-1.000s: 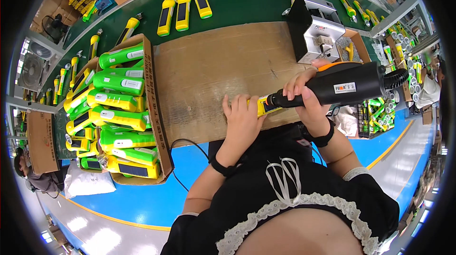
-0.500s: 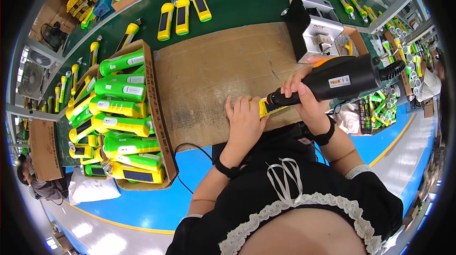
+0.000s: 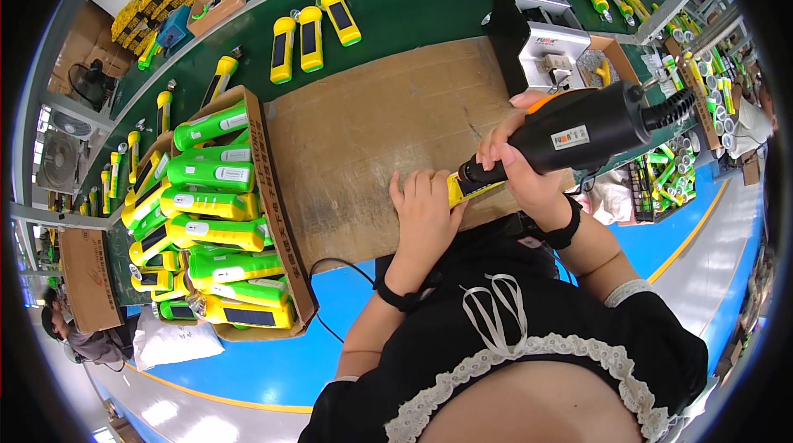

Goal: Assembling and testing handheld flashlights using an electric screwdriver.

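My left hand (image 3: 424,210) is closed over a yellow flashlight (image 3: 453,189), pressing it down at the near edge of a brown cardboard sheet (image 3: 372,113). Much of the flashlight is hidden under the fingers and the tool. My right hand (image 3: 529,166) grips a black electric screwdriver (image 3: 607,125) with an orange part on top and a coiled cable at its rear. The screwdriver lies almost level, its nose pointing left against the flashlight beside my left fingers. Its bit and any screw are too small or covered to make out.
To the left stands an open carton (image 3: 281,220) heaped with green and yellow flashlights. Three flashlights (image 3: 311,38) lie on the green bench beyond the cardboard. A silver and black machine (image 3: 549,47) stands at the back right, near a black crate (image 3: 661,175) of parts.
The whole view has shifted slightly. The screwdriver's body sits a little further left in the picture, its nose still at the flashlight. Both hands keep their holds.
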`<act>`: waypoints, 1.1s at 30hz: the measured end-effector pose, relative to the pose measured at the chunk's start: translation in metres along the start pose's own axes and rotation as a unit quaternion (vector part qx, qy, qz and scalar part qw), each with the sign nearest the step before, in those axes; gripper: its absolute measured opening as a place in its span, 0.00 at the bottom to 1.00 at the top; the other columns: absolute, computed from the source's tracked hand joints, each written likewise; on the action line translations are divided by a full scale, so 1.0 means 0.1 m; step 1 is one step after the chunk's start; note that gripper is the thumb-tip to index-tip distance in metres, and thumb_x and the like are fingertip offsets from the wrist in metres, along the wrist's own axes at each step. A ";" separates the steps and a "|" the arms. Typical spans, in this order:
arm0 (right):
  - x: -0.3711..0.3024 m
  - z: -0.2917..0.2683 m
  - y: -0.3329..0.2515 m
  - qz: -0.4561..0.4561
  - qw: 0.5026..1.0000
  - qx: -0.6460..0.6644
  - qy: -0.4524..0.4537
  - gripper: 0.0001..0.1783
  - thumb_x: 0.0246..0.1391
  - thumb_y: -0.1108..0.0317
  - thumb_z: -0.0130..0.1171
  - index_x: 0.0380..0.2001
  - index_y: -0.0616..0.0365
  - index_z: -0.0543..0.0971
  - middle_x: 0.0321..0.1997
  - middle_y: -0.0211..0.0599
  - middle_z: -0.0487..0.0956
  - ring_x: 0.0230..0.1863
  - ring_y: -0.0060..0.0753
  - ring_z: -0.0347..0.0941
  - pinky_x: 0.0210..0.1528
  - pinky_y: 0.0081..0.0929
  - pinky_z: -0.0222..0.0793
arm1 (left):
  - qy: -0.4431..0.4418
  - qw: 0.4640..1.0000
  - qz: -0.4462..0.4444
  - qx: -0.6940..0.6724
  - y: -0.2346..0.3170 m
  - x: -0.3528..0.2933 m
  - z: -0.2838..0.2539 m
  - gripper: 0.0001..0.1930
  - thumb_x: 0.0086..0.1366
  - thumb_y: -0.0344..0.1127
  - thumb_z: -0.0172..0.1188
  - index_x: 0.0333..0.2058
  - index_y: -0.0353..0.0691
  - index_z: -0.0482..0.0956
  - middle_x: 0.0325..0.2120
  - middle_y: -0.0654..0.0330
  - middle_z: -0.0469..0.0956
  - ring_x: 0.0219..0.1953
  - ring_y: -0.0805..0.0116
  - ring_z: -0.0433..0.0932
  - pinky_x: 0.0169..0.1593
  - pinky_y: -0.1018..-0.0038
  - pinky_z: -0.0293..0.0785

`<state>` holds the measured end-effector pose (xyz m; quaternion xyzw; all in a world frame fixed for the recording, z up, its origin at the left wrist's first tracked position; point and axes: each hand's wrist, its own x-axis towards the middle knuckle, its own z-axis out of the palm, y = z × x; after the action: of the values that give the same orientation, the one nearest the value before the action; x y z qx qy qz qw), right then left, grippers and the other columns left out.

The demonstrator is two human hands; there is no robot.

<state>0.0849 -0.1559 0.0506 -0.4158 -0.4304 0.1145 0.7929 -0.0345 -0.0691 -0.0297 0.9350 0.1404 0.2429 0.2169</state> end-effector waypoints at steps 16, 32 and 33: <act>0.04 -0.01 0.06 0.053 0.993 -0.076 -0.072 0.23 0.47 0.80 0.54 0.47 0.61 0.60 0.24 0.32 0.71 0.25 0.21 0.69 0.31 0.22 0.67 | -0.012 1.000 0.008 0.014 -0.02 0.04 0.00 0.26 0.46 0.40 0.66 0.42 0.36 0.69 0.38 0.55 0.68 0.47 0.55 0.66 0.57 0.47 0.51; 0.16 0.05 0.19 0.157 0.984 -0.056 -0.063 0.21 0.38 0.77 0.63 0.39 0.60 0.70 0.27 0.27 0.74 0.29 0.16 0.71 0.34 0.19 0.68 | -0.013 0.999 0.031 0.039 0.01 0.08 -0.04 0.28 0.45 0.37 0.66 0.44 0.29 0.67 0.41 0.48 0.67 0.48 0.49 0.64 0.57 0.50 0.54; 0.14 0.07 0.20 0.180 0.982 -0.046 -0.045 0.22 0.37 0.75 0.65 0.38 0.59 0.70 0.28 0.27 0.74 0.29 0.17 0.71 0.34 0.20 0.67 | -0.015 0.998 0.043 0.038 0.01 0.08 -0.05 0.28 0.45 0.37 0.66 0.44 0.29 0.67 0.41 0.48 0.67 0.48 0.49 0.64 0.57 0.50 0.54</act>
<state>0.0915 -0.1313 0.0458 -0.5167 -0.3884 0.2536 0.7196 -0.0298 -0.0655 -0.0222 0.9513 0.1056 0.2324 0.1729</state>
